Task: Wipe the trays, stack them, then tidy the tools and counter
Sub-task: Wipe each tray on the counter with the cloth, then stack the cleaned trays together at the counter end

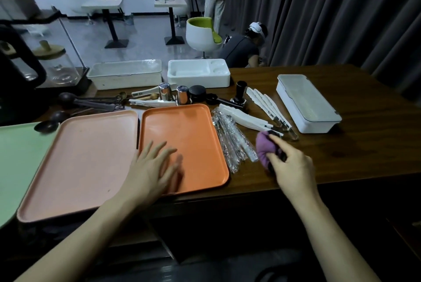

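Trouble looks likeliest at the near edge of the counter [355, 158], where the orange tray [189, 126] lies right of the pink tray [91, 156]. The left hand [152, 167] is over it with fingers spread, and a hard wipe could shove it off. The right hand [293, 167] pinches the purple cloth [264, 147] just right of the wrapped utensils [230, 142], which a careless sweep might scatter.

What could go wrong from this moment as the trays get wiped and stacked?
1. The pale pink plastic tray seems to overhang the dark wooden counter's near edge; pressing there may tip it.
2. The right hand gripping the purple cloth sits close to the clear-wrapped utensils; a sweep could scatter them.
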